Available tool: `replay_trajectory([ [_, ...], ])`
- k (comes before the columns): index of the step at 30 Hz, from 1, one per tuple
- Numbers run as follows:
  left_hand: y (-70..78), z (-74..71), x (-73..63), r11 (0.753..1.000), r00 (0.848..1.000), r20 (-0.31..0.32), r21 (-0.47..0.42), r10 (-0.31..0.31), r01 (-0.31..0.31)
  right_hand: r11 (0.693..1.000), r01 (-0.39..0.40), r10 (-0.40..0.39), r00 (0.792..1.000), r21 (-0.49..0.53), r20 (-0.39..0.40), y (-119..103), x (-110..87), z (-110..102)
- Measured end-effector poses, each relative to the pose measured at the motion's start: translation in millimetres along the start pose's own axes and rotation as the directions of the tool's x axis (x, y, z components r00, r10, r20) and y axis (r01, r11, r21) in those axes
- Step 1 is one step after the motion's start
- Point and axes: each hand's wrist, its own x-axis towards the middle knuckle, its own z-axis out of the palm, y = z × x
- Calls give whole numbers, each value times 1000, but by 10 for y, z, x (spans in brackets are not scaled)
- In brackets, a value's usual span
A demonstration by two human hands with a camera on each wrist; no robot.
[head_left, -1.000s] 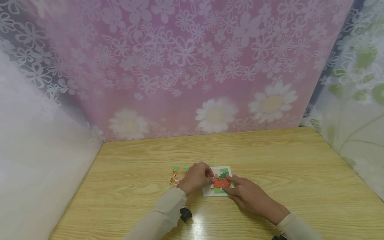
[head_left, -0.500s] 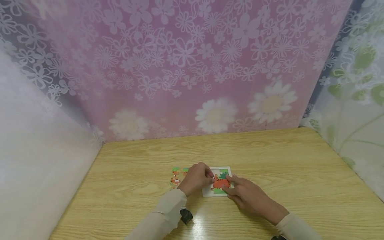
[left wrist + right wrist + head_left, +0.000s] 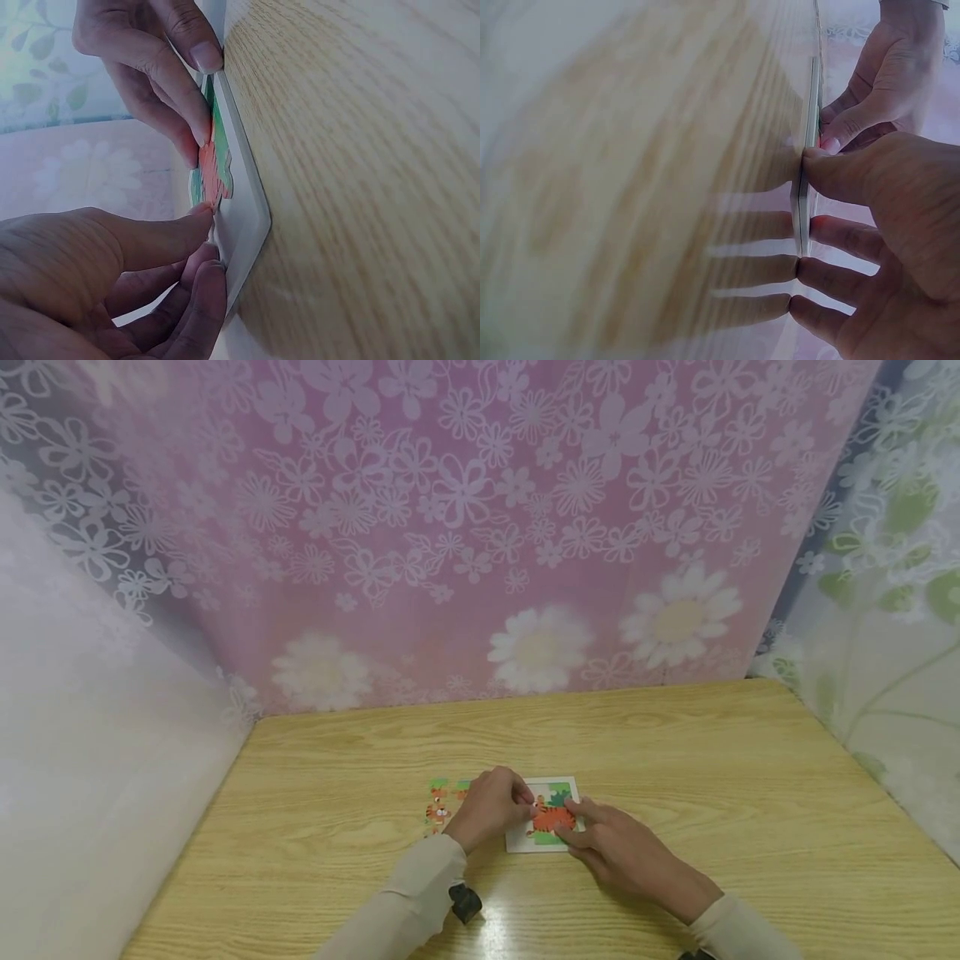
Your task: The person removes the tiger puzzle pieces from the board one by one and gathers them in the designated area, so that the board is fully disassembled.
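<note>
A small jigsaw board point(image 3: 519, 841) with a white border lies on the table, and part of an orange striped tiger picture point(image 3: 553, 818) on green fills its right side. My left hand point(image 3: 491, 806) reaches over the board's left part. Its thumb and curled fingers pinch a puzzle piece point(image 3: 212, 201) at the picture's left edge, mostly hidden by the fingertips. From the right, my right hand point(image 3: 626, 843) steadies the board. Extended fingers point(image 3: 196, 124) press on the picture while the thumb point(image 3: 832, 171) rests at the near edge.
Several loose puzzle pieces point(image 3: 437, 812) with tiger parts and green lie left of the board, partly behind the left hand. The wood-grain table point(image 3: 337, 760) ends at a pink flowered backdrop point(image 3: 450, 568), with pale panels at both sides.
</note>
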Motion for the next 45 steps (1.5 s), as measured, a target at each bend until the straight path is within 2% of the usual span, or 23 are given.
replay_trajectory([
  [22,6,12,-15,1000,999,-32,-4,-1,1,1000,5,-5,1000,0,-13,-4,-8,12],
  [29,-17,-12,-46,997,999,-36,-74,-3,0,1000,6,-6,1000,8,-4,-4,3,23],
  [35,-84,-145,-108,988,997,-70,-153,18,-29,1000,1,-1,1000,13,1,-14,2,19],
  [38,-125,-252,-129,992,994,-106,-126,15,-28,1000,-6,6,1000,12,0,-16,-5,7],
  [45,-256,-472,-239,997,988,-152,-71,-41,31,1000,21,-21,1000,-13,-21,-12,-7,-4],
])
